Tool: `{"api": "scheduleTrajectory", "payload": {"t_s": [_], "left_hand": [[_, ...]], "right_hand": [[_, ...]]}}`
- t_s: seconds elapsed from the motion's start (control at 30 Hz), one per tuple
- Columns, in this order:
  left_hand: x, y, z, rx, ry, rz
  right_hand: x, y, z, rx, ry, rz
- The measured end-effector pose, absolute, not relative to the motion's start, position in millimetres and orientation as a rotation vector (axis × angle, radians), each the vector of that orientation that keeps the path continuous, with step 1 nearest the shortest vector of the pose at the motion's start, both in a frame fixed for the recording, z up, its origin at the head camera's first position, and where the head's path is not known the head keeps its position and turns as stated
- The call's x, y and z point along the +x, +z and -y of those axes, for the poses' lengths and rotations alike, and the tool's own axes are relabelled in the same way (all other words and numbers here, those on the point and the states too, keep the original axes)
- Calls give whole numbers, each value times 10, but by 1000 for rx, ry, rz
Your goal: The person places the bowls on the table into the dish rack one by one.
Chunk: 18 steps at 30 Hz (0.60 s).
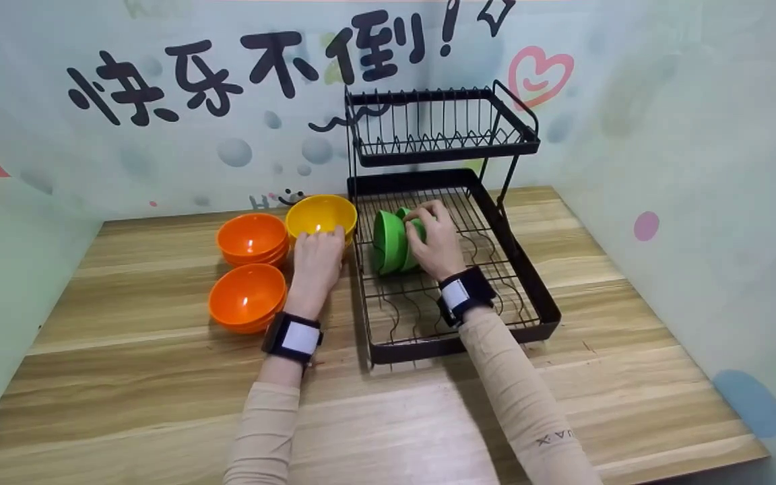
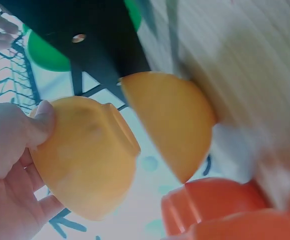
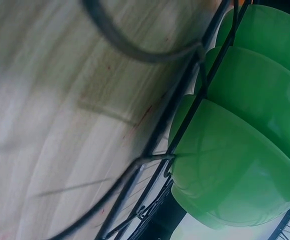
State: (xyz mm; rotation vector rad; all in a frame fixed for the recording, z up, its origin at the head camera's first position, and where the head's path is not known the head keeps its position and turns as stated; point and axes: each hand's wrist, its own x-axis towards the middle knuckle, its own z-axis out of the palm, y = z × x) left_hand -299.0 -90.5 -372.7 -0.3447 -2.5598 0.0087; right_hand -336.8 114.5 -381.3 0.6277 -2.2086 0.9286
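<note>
My left hand (image 1: 318,261) grips the rim of a yellow bowl (image 2: 87,155), thumb on its outside in the left wrist view. A second yellow bowl (image 2: 172,120) is close beside it. In the head view the yellow bowl (image 1: 320,210) lies left of the black dish rack (image 1: 455,347). On the rack's lower tier, green bowls (image 1: 388,244) stand on their sides, one behind another. My right hand (image 1: 438,242) holds the rightmost green bowl with curled fingers. The right wrist view shows green bowls (image 3: 235,170) close together against the wires; that hand is mostly outside it.
Two stacks of orange bowls, a rear one (image 1: 252,237) and a front one (image 1: 246,296), stand left of my left hand. The rack's upper tier (image 1: 445,156) overhangs the back of the lower one. Walls enclose the wooden table (image 1: 125,337) behind and at both sides.
</note>
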Motion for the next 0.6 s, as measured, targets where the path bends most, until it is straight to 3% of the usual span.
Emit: {"api": "scheduleTrajectory", "payload": {"t_s": [0.6], "left_hand": [[-2806, -3702, 921, -584, 17, 2399]], "right_hand": [[-3361, -3804, -1131, 648, 1164, 2179]]}}
